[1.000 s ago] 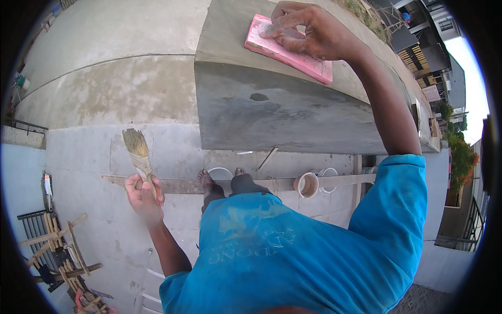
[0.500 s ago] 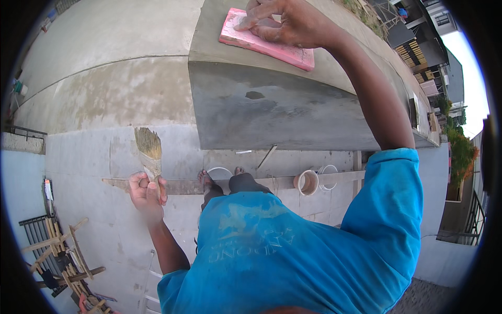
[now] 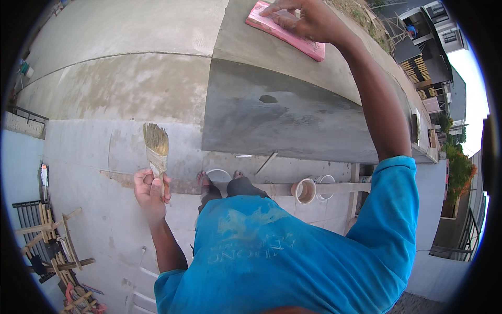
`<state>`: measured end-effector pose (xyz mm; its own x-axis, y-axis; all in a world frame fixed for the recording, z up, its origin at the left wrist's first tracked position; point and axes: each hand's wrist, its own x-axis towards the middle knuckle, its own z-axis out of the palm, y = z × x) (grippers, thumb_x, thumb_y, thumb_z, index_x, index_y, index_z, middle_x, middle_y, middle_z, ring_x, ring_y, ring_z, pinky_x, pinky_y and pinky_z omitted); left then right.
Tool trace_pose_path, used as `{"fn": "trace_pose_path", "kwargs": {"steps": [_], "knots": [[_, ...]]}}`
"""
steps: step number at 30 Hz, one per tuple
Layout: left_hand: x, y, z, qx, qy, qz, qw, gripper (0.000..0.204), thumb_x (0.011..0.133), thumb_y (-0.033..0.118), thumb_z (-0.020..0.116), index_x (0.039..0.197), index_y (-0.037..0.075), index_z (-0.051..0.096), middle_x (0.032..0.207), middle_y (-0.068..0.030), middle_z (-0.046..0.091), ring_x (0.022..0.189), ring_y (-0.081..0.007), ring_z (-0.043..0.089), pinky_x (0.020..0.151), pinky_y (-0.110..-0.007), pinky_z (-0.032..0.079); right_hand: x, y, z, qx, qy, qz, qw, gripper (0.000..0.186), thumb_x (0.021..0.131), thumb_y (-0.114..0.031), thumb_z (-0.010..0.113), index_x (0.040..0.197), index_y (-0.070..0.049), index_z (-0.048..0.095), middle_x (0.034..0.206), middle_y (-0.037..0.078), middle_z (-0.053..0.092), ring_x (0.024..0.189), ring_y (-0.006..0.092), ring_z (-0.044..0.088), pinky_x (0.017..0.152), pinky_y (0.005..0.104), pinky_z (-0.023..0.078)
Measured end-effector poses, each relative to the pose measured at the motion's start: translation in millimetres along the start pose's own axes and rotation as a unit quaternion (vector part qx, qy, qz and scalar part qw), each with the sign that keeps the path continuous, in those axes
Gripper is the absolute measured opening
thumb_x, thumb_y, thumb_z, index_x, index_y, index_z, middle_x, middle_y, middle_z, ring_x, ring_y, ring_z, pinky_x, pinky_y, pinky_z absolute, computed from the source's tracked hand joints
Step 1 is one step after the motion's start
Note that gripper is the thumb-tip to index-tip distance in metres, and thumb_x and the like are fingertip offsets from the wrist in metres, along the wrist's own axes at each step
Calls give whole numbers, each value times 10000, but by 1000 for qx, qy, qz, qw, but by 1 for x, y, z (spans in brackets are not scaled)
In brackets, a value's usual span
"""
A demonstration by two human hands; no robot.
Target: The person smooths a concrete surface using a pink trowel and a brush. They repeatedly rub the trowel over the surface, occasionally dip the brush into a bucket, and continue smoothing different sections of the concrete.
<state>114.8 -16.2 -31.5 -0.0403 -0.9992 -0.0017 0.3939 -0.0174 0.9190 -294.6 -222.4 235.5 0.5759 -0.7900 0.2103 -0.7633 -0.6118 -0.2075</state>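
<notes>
In my left hand (image 3: 152, 191) is a paintbrush (image 3: 157, 146), held by its handle with the worn, dirty bristles upright. My right hand (image 3: 298, 23) grips a pink float (image 3: 314, 49) lying flat on the grey plastered top (image 3: 246, 44) of a raised block, its fingers curled over the float. The block's front face (image 3: 277, 125) is darker, smooth plaster with a small dark patch. My bare feet show at a narrow wooden plank (image 3: 280, 189) below.
A pale bucket (image 3: 304, 191) and a white bucket (image 3: 325, 183) sit by the plank. A thin stick (image 3: 265, 163) leans near the block. Scrap wood (image 3: 68, 248) and metal bars (image 3: 27, 214) are heaped by the left wall. Buildings and shrubs line the far right.
The float first slid left, then shifted back right and upward in view along with my right hand. The brush in my left hand moved slightly to the right.
</notes>
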Motion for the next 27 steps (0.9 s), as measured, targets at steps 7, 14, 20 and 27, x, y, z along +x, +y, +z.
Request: {"fn": "trace_pose_path", "kwargs": {"steps": [7, 14, 20, 27], "knots": [[-5, 3, -2, 24, -3, -2, 1000, 328, 999, 216, 632, 1208, 56, 437, 889, -166, 666, 494, -92, 484, 416, -215, 361, -6, -21, 13, 45, -40, -10, 998, 207, 930, -126, 681, 1111, -153, 778, 1087, 34, 699, 924, 176, 649, 817, 325, 530], [-15, -3, -13, 31, -2, -12, 999, 343, 991, 219, 645, 1202, 55, 431, 902, -170, 667, 511, -87, 491, 422, -208, 364, 4, -46, 20, 104, -61, -76, 990, 224, 903, -79, 702, 1095, -154, 789, 1069, 35, 682, 989, 191, 634, 840, 317, 519], [-3, 1, 3, 24, -19, -8, 999, 344, 1000, 250, 637, 1217, 65, 444, 882, -145, 664, 492, -77, 469, 414, -205, 345, 23, 12, 17, -40, 45, 69, 996, 240, 897, -199, 667, 1102, -233, 787, 1000, 14, 694, 945, 203, 646, 845, 340, 521], [0, -9, -7, 27, 3, -5, 1000, 335, 1005, 233, 632, 1219, 66, 435, 938, -162, 667, 538, -80, 490, 463, -212, 382, -1, -1, 31, 30, 1, 46, 998, 278, 898, -217, 648, 1144, -193, 774, 1049, 62, 712, 948, 225, 648, 857, 353, 521]]}}
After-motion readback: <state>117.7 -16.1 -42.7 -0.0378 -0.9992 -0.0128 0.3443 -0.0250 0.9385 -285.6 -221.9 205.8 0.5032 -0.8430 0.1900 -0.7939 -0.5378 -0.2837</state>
